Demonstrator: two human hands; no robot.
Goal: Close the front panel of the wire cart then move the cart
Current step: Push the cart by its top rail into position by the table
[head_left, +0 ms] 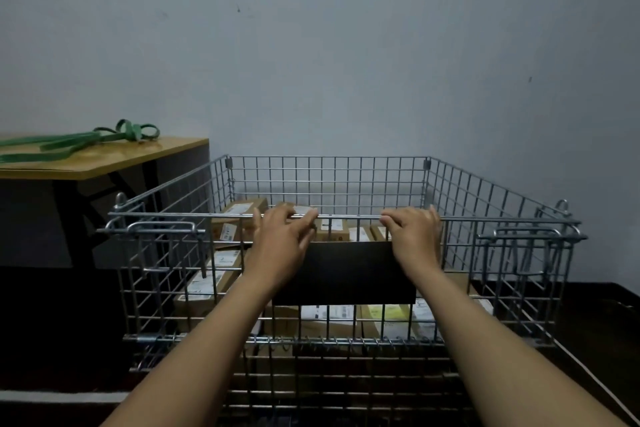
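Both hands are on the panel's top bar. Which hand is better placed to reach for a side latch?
Probably the left hand: its fingers lie nearly straight on the top bar, so it can let go, while the right hand curls round the bar and can hold the front panel up.

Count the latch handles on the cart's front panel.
2. The left latch handle is at the upper left corner of the front panel. The right latch handle is at its upper right corner. Any latch lower down may be hidden by the arms.
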